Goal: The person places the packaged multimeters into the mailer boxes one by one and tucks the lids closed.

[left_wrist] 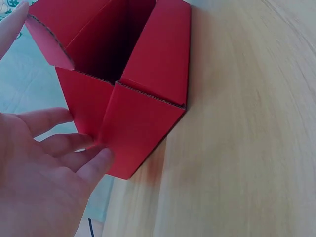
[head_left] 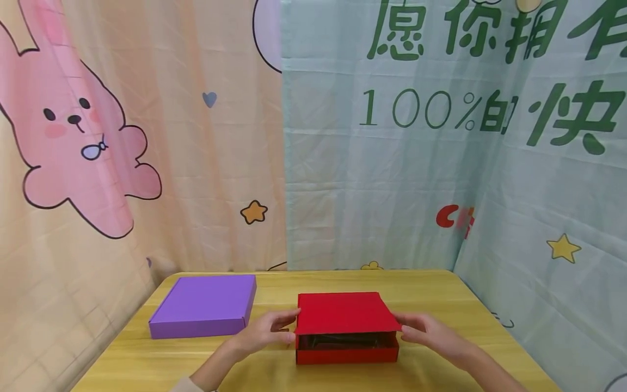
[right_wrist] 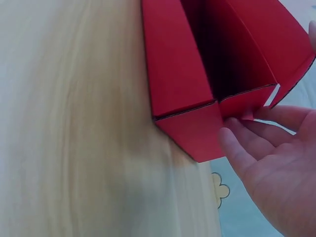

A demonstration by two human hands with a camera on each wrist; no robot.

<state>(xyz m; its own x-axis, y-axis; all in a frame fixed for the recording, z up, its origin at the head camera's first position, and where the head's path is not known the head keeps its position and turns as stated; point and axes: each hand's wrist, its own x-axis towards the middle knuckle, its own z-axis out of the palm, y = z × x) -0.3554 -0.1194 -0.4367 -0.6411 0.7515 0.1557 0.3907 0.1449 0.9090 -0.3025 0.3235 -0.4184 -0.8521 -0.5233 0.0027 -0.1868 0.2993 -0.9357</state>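
A red cardboard box (head_left: 346,313) sits on the table with its lid tilted up along the front. Through the front gap something dark (head_left: 343,341) shows inside; its kind cannot be made out. At the box's left side is my left hand (head_left: 266,331), its fingertips touching the side wall (left_wrist: 123,131) in the left wrist view. My right hand (head_left: 431,333) is at the opposite side, fingers against that wall (right_wrist: 197,131) and the index finger near the lid flap. Neither hand curls round the box.
A closed purple flat box (head_left: 206,304) lies on the left part of the wooden table (head_left: 426,296). Printed curtains (head_left: 372,179) hang behind the table and along both sides.
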